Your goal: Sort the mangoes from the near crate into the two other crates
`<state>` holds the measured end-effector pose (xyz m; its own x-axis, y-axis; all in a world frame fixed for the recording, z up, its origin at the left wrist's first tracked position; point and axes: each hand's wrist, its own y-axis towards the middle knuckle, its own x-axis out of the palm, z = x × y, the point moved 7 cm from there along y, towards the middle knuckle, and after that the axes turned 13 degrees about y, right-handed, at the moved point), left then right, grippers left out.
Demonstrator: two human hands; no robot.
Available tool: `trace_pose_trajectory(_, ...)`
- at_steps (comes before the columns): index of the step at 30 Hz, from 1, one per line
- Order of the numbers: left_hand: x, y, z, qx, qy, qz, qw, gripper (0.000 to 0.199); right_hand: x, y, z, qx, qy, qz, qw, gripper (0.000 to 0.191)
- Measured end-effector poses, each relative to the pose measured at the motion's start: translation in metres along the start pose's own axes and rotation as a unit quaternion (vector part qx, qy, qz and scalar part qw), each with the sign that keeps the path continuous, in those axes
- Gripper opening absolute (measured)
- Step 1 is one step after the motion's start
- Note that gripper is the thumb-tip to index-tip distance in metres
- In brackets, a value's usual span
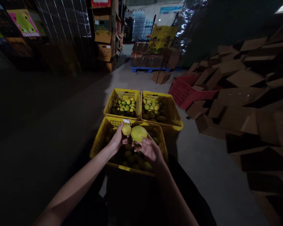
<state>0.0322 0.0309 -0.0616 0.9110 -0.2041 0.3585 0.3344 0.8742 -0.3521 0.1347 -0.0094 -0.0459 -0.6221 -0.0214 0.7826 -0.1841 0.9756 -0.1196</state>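
My left hand [118, 138] holds a small yellow lemon [126, 130] between thumb and fingers, above the near yellow crate [97, 138]. Right beside it, my right hand [151, 150] has its fingers around a larger yellow-green lemon [138, 133]. Shadowed fruit [129, 157] lies in the near crate under both hands. Behind it stand two more yellow crates: the back left crate [105, 108] has small green and yellow fruit [126, 108], and the back right crate [176, 114] has greenish fruit [152, 107] mostly on its left side.
A red crate [185, 94] leans beside a large heap of cardboard boxes [245, 97] on the right. Farther back, a blue pallet [151, 69] carries boxes, with a loose carton [161, 77] before it. Stacked boxes [105, 51] stand behind left.
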Motion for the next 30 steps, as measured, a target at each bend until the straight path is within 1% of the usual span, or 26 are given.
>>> trace_pose_trajectory(4,0.0,0.0,0.003,0.008,-0.001,-0.014,1.0,0.051,-0.002,0.0,0.0,-0.014,0.003,0.013,1.0,0.051)
trace_pose_trajectory(7,-0.001,-0.002,0.006,0.011,0.002,-0.011,1.0,0.051,-0.004,0.0,0.0,-0.021,-0.005,0.015,1.0,0.05)
trace_pose_trajectory(12,-0.002,-0.002,0.005,-0.002,0.004,0.0,1.0,0.053,-0.006,0.001,-0.002,-0.038,-0.039,0.012,0.998,0.037)
trace_pose_trajectory(14,-0.002,-0.002,0.004,-0.003,0.006,0.001,1.0,0.053,-0.006,0.0,-0.003,-0.041,-0.049,0.013,0.998,0.035)
trace_pose_trajectory(20,-0.004,-0.001,0.002,-0.009,0.011,0.009,1.0,0.051,-0.007,0.002,-0.004,-0.05,-0.081,0.011,0.995,0.033)
trace_pose_trajectory(26,-0.002,-0.002,0.005,-0.006,0.025,0.011,1.0,0.051,-0.011,0.004,-0.003,-0.052,-0.074,0.024,0.996,0.034)
trace_pose_trajectory(30,-0.001,-0.002,0.006,0.003,0.033,0.008,0.999,0.051,-0.013,0.005,-0.002,-0.045,-0.063,0.03,0.997,0.039)
